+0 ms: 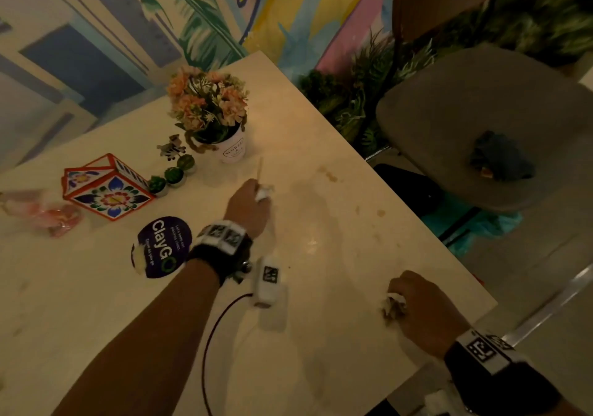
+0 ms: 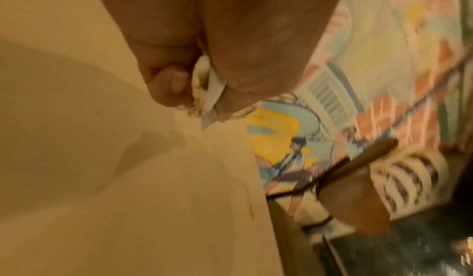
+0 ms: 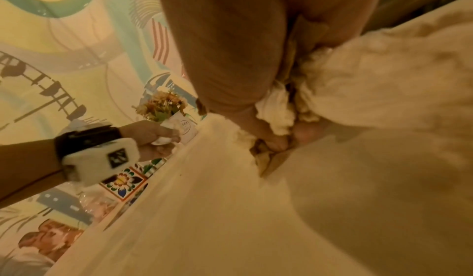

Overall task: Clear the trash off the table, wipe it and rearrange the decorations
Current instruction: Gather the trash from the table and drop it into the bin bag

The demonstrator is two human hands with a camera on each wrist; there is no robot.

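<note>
A person clears a pale table [image 1: 321, 351], each fist closed on trash. The left hand [image 1: 247, 207] is curled round a crumpled white tissue [image 1: 262, 192] and a thin flat stick [image 1: 260, 167] — the tissue bulges from the thumb side, the stick juts past the knuckles toward the white flower pot [image 1: 233, 149] just beyond. The left wrist view is blurred, but a pale strip seems pinched between thumb and fingers [image 2: 166, 84]. The right hand [image 1: 423, 310], near the table's edge and well apart from the left, grips a wad of crumpled napkin [image 1: 393, 307] that spills out under its fingers onto the tabletop. To the left of the left hand stand three small green plants [image 1: 175, 174], a floral tissue box [image 1: 107, 187] and a round dark sticker [image 1: 164, 246] beside the left wrist. Brown stains [image 1: 332, 176] lie between the two hands.
</note>
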